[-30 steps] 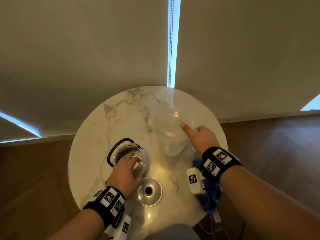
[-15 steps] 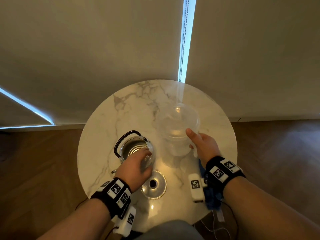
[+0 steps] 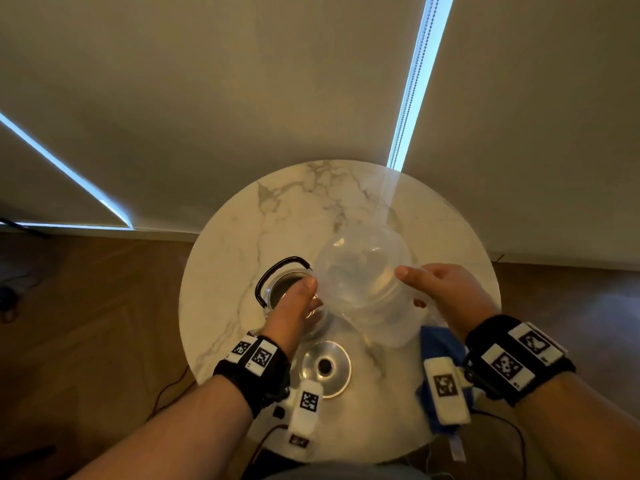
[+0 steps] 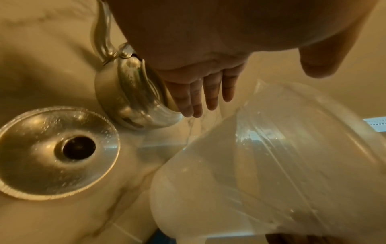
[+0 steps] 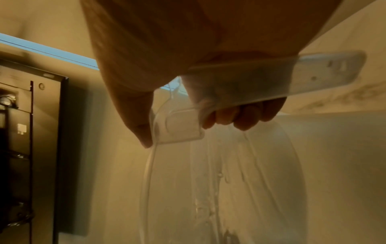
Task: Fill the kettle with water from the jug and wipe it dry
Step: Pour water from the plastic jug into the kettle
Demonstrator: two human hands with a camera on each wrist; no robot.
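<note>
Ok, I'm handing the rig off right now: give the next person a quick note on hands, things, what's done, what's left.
Right hand grips the jug by its handle, lifted and tilted toward the kettle.
Left hand rests with straight fingers on the kettle's rim, steadying it.
Kettle lid lies off on the table; blue cloth under the right wrist.
Done: lid off, jug raised. Left: pour, wipe dry.

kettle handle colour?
Black: the handle arches over the steel kettle; head view shows it best.
</note>
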